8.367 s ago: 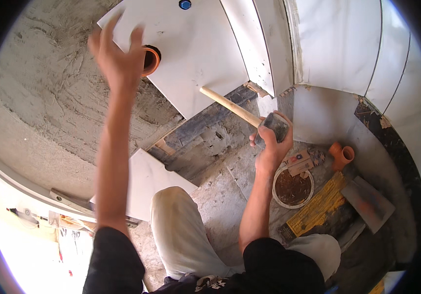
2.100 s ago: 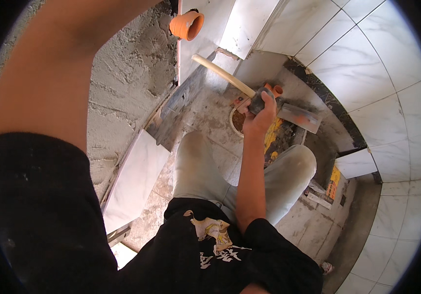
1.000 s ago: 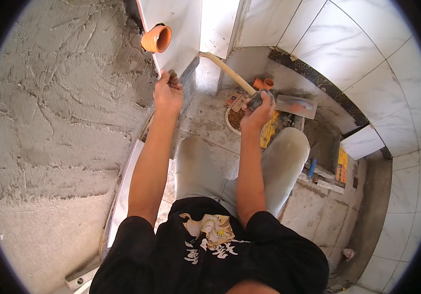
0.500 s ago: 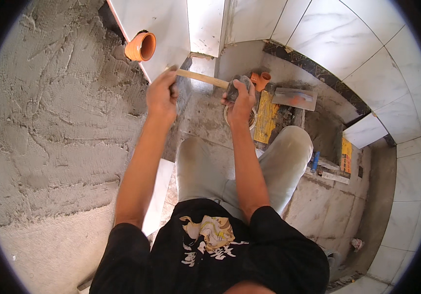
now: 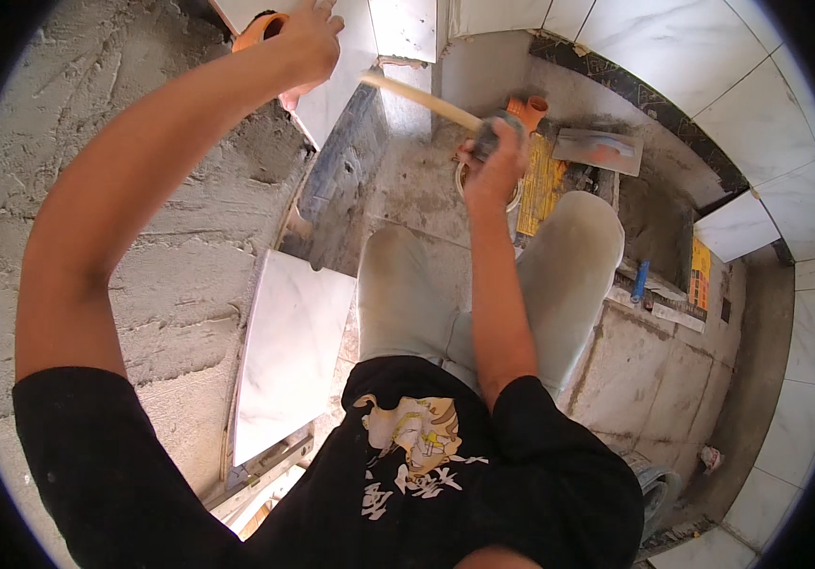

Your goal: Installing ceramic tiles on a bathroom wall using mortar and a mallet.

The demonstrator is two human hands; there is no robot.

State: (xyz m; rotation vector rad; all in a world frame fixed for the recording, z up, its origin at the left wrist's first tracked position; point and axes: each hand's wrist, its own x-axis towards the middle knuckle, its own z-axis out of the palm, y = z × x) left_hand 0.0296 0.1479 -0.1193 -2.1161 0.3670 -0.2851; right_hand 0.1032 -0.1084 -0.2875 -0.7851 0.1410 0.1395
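Note:
My right hand (image 5: 494, 171) grips a mallet (image 5: 423, 100) by its dark head, and the pale wooden handle points up and left toward the wall. My left hand (image 5: 311, 49) is at a white marbled wall tile (image 5: 336, 100), beside an orange pipe (image 5: 257, 34) that sticks out of the wall. Its fingers and thumb are spread apart, with the thumb near the tile's lower left edge. Part of the pipe is hidden behind my left forearm.
Rough grey mortar (image 5: 180, 228) covers the left wall. A loose white tile (image 5: 293, 356) leans low there. On the floor lie a steel trowel (image 5: 606, 150), a yellow bag (image 5: 542, 185), an orange pipe fitting (image 5: 529, 112) and a blue object (image 5: 640, 282).
My left hand has left the mallet's handle end and moved up and left to the tile by the pipe. My right hand still holds the mallet, now slightly farther right. My view has shifted.

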